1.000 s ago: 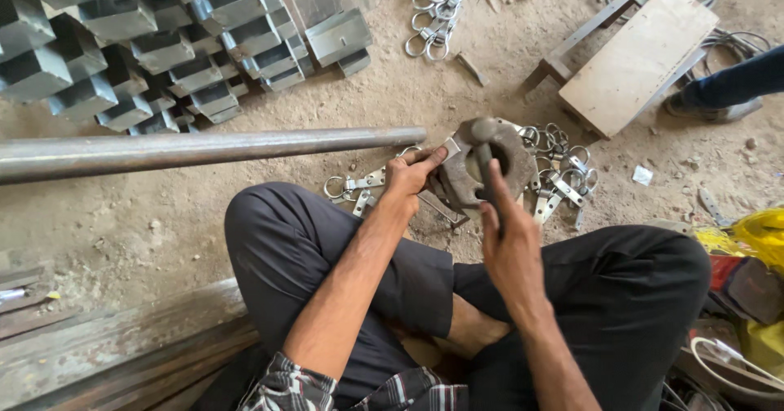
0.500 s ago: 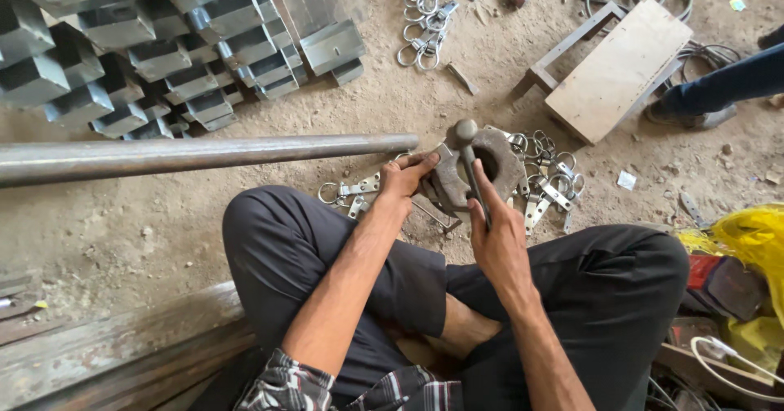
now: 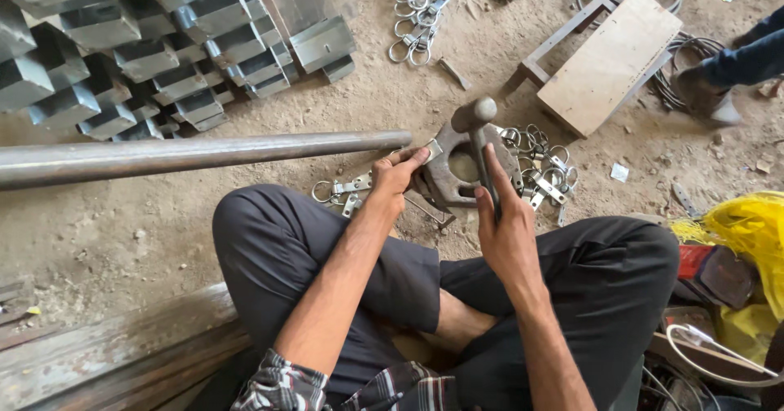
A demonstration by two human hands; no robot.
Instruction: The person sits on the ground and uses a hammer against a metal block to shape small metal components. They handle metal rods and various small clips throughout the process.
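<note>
Dark-trousered and cross-legged on the dirt floor, a person grips a hammer [image 3: 478, 137] in the right hand [image 3: 506, 231], its head raised over a rusted ring-shaped iron block [image 3: 445, 178]; the left hand [image 3: 396, 174] pinches a small metal clip [image 3: 431, 150] at the block's rim, beside a long steel pipe [image 3: 188, 154], with stacked channel sections [image 3: 139, 44] beyond

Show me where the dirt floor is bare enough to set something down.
Bare dirt lies between the long steel pipe and the left knee, and between the stacked steel channels and the wooden board. It is crowded around the round metal block, where ring clamps lie scattered.
</note>
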